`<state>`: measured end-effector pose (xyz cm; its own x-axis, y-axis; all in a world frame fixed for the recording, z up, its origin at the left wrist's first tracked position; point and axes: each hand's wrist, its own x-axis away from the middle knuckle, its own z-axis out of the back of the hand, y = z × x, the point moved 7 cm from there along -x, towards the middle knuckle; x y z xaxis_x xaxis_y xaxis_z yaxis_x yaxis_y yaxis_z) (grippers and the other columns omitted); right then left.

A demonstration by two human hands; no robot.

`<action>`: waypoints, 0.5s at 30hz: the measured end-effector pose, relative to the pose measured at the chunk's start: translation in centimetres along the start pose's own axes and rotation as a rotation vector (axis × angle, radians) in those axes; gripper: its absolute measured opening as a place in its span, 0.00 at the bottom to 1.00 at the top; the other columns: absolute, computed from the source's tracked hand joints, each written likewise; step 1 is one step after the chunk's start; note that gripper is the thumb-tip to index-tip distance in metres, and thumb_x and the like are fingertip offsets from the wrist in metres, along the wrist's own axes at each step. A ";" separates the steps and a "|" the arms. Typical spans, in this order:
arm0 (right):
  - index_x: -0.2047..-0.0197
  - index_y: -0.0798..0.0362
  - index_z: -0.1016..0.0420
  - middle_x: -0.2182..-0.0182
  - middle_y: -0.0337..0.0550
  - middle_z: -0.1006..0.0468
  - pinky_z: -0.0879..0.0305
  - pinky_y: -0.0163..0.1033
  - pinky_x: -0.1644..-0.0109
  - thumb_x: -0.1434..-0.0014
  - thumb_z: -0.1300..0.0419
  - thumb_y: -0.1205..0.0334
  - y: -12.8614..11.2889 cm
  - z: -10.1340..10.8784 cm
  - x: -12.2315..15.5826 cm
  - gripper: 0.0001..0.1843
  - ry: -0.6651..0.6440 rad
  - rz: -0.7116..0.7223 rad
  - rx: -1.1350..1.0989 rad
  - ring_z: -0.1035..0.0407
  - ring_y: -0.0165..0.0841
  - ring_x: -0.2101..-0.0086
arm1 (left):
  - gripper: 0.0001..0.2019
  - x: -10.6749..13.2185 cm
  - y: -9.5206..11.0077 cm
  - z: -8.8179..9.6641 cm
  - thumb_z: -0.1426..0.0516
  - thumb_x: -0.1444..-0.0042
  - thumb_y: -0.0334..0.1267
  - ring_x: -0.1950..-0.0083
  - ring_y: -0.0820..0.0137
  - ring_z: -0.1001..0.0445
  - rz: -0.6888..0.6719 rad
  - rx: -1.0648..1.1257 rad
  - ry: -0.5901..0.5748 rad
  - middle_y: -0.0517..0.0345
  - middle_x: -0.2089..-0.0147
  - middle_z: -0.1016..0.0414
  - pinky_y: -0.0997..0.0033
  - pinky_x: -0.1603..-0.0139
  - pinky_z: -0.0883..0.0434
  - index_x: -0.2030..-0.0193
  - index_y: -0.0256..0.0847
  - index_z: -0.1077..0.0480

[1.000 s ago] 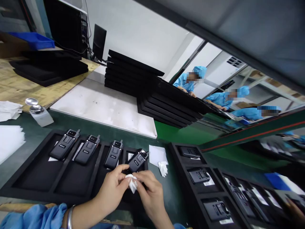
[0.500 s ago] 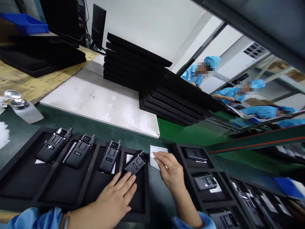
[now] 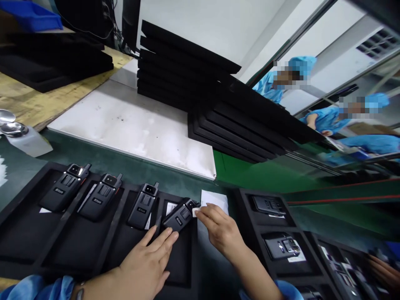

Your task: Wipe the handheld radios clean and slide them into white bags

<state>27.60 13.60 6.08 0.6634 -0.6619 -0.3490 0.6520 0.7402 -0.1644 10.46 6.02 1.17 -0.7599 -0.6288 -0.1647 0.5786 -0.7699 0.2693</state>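
1. Stack of black foam trays, upper centre of the frame, standing on a white board whose near edge meets the green bench

2. Black foam tray, lower left, divided into four compartments; three other radios lie face up in the left three

3. Second tray, lower right, holding similar black units, apart from both hands

4. Left hand, lower centre: forearm enters from the bottom edge, palm down, fingers extended and slightly spread, their tips pressing on the lower end of the handheld radio; it grips nothing

5. Right hand, just right of the tray: wrist angled towards the upper left, thumb and forefinger pinched narrowly on a small white wipe

6. The handheld radio lies tilted in the rightmost compartment, its top end towards the tray's right rim, with the wipe touching that end

7. Step in hand, as judged: wiping the radio's top end while the other hand steadies it. A further stroke calls for light pinch pressure and a firm hold below, lest the unit slide in its compartment

8. White paper sheet, on the bench just beyond the right hand's fingers
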 end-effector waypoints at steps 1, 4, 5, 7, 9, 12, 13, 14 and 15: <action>0.46 0.50 0.27 0.57 0.45 0.23 0.28 0.48 0.46 0.39 0.53 0.79 0.1 0.2 0.3 0.25 0.005 -0.011 0.001 0.30 0.37 0.55 | 0.26 0.0 0.0 0.0 0.54 0.32 0.48 0.28 0.60 0.48 -0.004 -0.004 0.006 0.48 0.28 0.46 0.57 0.28 0.67 0.37 0.31 0.34; 0.48 0.49 0.26 0.60 0.45 0.23 0.27 0.47 0.48 0.39 0.52 0.79 0.6 0.8 -0.4 0.24 0.060 -0.069 0.032 0.30 0.36 0.57 | 0.25 0.0 0.2 0.1 0.54 0.32 0.46 0.29 0.59 0.47 -0.012 -0.011 0.024 0.47 0.29 0.46 0.56 0.28 0.70 0.37 0.30 0.34; 0.49 0.49 0.25 0.60 0.45 0.23 0.27 0.47 0.49 0.38 0.52 0.78 0.6 0.9 -1.2 0.23 0.084 -0.085 0.047 0.30 0.36 0.57 | 0.25 0.0 0.2 0.2 0.54 0.32 0.46 0.29 0.59 0.47 -0.012 -0.012 0.025 0.47 0.29 0.46 0.56 0.28 0.70 0.37 0.30 0.34; 0.52 0.50 0.23 0.61 0.45 0.23 0.28 0.49 0.47 0.38 0.53 0.78 0.4 0.4 -3.0 0.22 0.098 -0.087 0.068 0.30 0.36 0.59 | 0.25 0.0 0.2 0.2 0.54 0.32 0.45 0.29 0.59 0.47 -0.004 -0.010 0.016 0.46 0.29 0.45 0.55 0.28 0.69 0.37 0.30 0.34; 0.54 0.50 0.22 0.62 0.45 0.23 0.29 0.49 0.46 0.38 0.53 0.78 -0.1 -0.5 -4.4 0.22 0.065 -0.062 0.075 0.30 0.37 0.61 | 0.24 0.0 0.2 0.3 0.54 0.33 0.44 0.28 0.59 0.48 0.003 -0.002 0.001 0.46 0.29 0.46 0.55 0.28 0.66 0.37 0.29 0.34; 0.54 0.51 0.22 0.61 0.46 0.23 0.28 0.48 0.48 0.39 0.53 0.78 -0.5 -1.2 -4.1 0.22 0.041 -0.068 0.069 0.30 0.38 0.59 | 0.25 0.2 0.2 0.2 0.53 0.33 0.44 0.28 0.59 0.48 -0.002 0.025 -0.022 0.47 0.28 0.47 0.56 0.28 0.60 0.36 0.30 0.35; 0.54 0.51 0.22 0.61 0.46 0.23 0.27 0.47 0.49 0.39 0.52 0.78 -0.5 -1.1 -3.3 0.22 0.049 -0.086 0.070 0.31 0.38 0.58 | 0.25 0.2 0.2 0.2 0.53 0.33 0.43 0.28 0.59 0.49 -0.003 0.033 -0.027 0.47 0.28 0.47 0.56 0.28 0.59 0.36 0.30 0.36; 0.53 0.51 0.22 0.61 0.46 0.23 0.27 0.47 0.50 0.39 0.52 0.78 -0.5 -0.9 -2.4 0.21 0.055 -0.107 0.071 0.31 0.39 0.57 | 0.25 0.3 0.1 0.1 0.53 0.33 0.43 0.28 0.59 0.49 -0.001 0.041 -0.028 0.47 0.28 0.47 0.56 0.28 0.58 0.36 0.30 0.36; 0.53 0.50 0.22 0.61 0.46 0.23 0.27 0.46 0.51 0.39 0.51 0.77 -0.4 -0.6 -1.4 0.21 0.057 -0.125 0.073 0.31 0.39 0.56 | 0.25 0.4 0.1 0.1 0.53 0.33 0.43 0.27 0.59 0.50 0.002 0.047 -0.024 0.47 0.28 0.47 0.56 0.28 0.59 0.36 0.30 0.36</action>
<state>26.17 14.26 6.14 0.5548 -0.7388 -0.3827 0.7546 0.6405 -0.1427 10.20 5.71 1.20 -0.7661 -0.6269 -0.1414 0.5658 -0.7623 0.3141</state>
